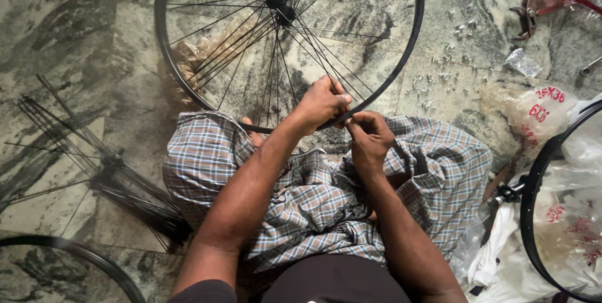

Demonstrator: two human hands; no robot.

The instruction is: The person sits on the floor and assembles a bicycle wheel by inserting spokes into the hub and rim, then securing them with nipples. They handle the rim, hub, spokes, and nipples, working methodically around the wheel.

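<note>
At lower centre of the frame, above a checked cloth (313, 196) across the lap, the left hand (321, 103) gripped the lower rim of a black spoked wheel (411, 39) while the right hand (369, 137) pinched a spoke end at the rim beside it. The wheel filled the upper centre, lying on the marble floor (75, 58). At right, a clear plastic bag (533, 111) with red markings lay beside scattered small metal nipples (439, 68), and a loose spoke bundle (106, 171) lay at left.

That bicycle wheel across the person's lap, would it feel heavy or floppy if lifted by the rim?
Probably light for its size: the bicycle wheel is only a thin black rim, thin spokes and a small hub. The rim likely stays stiff, though some spokes look loose. Stood on edge, it would probably roll.
</note>
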